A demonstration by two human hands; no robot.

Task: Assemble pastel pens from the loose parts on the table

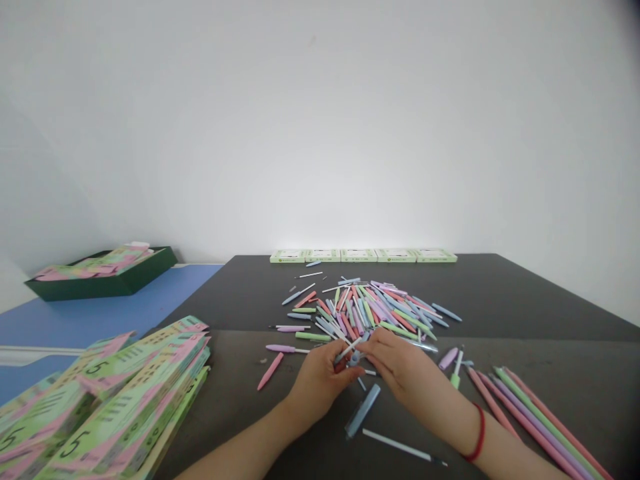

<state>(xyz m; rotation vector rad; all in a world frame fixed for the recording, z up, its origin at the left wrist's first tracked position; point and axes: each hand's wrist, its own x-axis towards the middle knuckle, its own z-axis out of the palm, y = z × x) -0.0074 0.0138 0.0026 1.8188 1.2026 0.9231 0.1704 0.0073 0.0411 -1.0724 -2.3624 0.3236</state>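
Note:
My left hand [323, 373] is closed on a thin white pen refill [349, 349], near the table's middle. Fingers of my right hand [390, 357] are pinched on a light blue pen part [355, 358] beside it. The two hands nearly meet. Just beyond them spreads a large heap of pastel pen parts [370, 310]. Below the hands lie a blue pen barrel [363, 410] and a loose white refill [400, 445].
Stacked "5" packets [125, 400] stand at the left front. A green tray [100, 285] holds more packets on a blue surface [193, 277]. Flat boxes [359, 256] line the dark table's [240, 293] far edge. Long pastel rods [545, 420] lie at right.

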